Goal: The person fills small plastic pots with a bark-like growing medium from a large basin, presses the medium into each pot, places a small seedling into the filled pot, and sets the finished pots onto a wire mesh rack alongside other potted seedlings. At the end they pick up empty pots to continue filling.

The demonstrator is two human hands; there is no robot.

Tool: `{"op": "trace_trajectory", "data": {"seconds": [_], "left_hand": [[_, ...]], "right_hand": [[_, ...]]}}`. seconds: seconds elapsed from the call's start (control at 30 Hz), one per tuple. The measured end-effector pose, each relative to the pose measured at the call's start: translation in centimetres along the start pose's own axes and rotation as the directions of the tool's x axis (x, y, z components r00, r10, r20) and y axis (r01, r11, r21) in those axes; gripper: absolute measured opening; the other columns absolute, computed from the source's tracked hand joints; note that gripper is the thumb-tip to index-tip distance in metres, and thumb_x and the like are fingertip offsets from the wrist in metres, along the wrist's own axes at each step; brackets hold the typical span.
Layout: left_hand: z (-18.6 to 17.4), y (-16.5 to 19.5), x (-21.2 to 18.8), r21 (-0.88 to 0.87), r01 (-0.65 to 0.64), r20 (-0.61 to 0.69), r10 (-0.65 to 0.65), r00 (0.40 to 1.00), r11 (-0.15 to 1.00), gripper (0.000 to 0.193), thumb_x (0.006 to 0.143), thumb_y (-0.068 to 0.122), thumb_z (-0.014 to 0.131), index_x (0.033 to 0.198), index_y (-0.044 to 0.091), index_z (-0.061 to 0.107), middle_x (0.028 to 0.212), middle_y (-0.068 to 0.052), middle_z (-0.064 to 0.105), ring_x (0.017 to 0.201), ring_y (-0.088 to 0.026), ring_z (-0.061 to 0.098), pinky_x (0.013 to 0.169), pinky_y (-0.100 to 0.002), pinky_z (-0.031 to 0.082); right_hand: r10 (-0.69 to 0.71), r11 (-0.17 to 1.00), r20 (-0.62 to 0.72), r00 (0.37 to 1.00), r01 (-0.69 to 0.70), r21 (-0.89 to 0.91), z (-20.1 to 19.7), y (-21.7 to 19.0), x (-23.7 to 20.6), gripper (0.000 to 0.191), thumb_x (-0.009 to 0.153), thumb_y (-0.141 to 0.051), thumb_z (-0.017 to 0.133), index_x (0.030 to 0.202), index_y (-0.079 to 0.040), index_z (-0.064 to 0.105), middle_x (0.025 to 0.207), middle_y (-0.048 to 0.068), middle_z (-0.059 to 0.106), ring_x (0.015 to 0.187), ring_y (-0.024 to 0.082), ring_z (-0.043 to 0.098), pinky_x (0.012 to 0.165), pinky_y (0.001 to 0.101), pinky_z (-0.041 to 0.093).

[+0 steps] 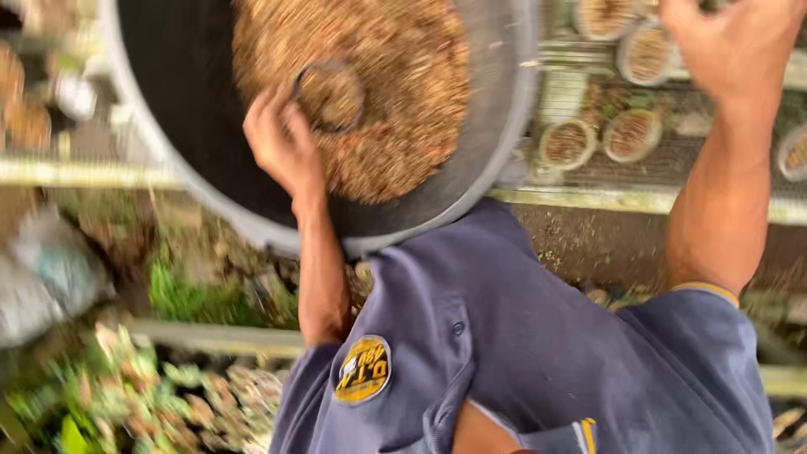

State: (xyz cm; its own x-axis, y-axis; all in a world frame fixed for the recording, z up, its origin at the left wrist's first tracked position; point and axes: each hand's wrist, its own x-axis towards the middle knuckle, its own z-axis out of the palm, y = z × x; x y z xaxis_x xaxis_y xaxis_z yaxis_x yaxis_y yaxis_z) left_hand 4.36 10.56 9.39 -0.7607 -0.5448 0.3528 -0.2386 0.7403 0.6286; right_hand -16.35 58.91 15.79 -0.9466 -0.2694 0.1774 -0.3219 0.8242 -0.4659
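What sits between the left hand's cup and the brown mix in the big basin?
Nothing visible. The left hand holds the small round cup right on the brown mix inside the basin, and the cup looks already filled with it. The right hand is off to the side, above the small pots.

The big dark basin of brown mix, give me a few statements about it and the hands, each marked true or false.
1. The left hand holds a small pot over the brown mix. True.
2. The basin holds clear water. False: it holds brown, chunky mix.
3. The right hand is raised, away from the basin. True.
4. The pots on the mesh bench are empty. False: they look filled with brown mix.
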Motion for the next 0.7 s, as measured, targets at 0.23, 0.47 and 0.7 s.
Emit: {"op": "trace_trajectory", "data": {"seconds": [0.23, 0.47, 0.7], "left_hand": [[0.5, -1.7, 1.2, -0.049, 0.011, 0.027, -0.01, 1.0, 0.999, 0.018, 0.097, 0.0, 0.07, 0.114, 0.006, 0.071, 0.127, -0.016, 0.062, 0.121, -0.036, 0.061, 0.102, -0.047, 0.053], [1.2, -2.2, 0.9, -0.114, 0.062, 0.046, -0.057, 0.997, 0.992, 0.015, 0.099, 0.005, 0.071, 0.114, 0.004, 0.07, 0.13, -0.017, 0.061, 0.121, -0.034, 0.063, 0.101, -0.044, 0.056], [1.9, -1.8, 1.2, -0.149, 0.05, 0.12, -0.032, 0.992, 0.988, 0.02, 0.096, 0.008, 0.075, 0.115, 0.005, 0.071, 0.132, -0.017, 0.059, 0.119, -0.034, 0.061, 0.101, -0.045, 0.054]], "right_hand": [[-0.621, 0.715, 0.151, 0.769, 0.477, 0.511, 13.8, -22.8, 5.3, 0.011, 0.093, -0.006, 0.081, 0.103, -0.008, 0.078, 0.096, 0.005, 0.072, 0.083, 0.019, 0.066, 0.075, 0.0344, 0.051], [-0.766, 0.639, 0.184, 0.616, 0.697, 0.324, 23.6, -28.4, 5.8, 0.021, 0.075, -0.006, 0.083, 0.095, -0.002, 0.077, 0.094, 0.01, 0.071, 0.094, 0.027, 0.066, 0.085, 0.0461, 0.05], [-0.771, 0.615, 0.316, 0.553, 0.775, 0.146, 25.2, -28.2, 5.5, 0.021, 0.07, -0.006, 0.083, 0.091, -0.002, 0.078, 0.092, 0.011, 0.071, 0.1, 0.027, 0.067, 0.094, 0.0486, 0.046]]}}
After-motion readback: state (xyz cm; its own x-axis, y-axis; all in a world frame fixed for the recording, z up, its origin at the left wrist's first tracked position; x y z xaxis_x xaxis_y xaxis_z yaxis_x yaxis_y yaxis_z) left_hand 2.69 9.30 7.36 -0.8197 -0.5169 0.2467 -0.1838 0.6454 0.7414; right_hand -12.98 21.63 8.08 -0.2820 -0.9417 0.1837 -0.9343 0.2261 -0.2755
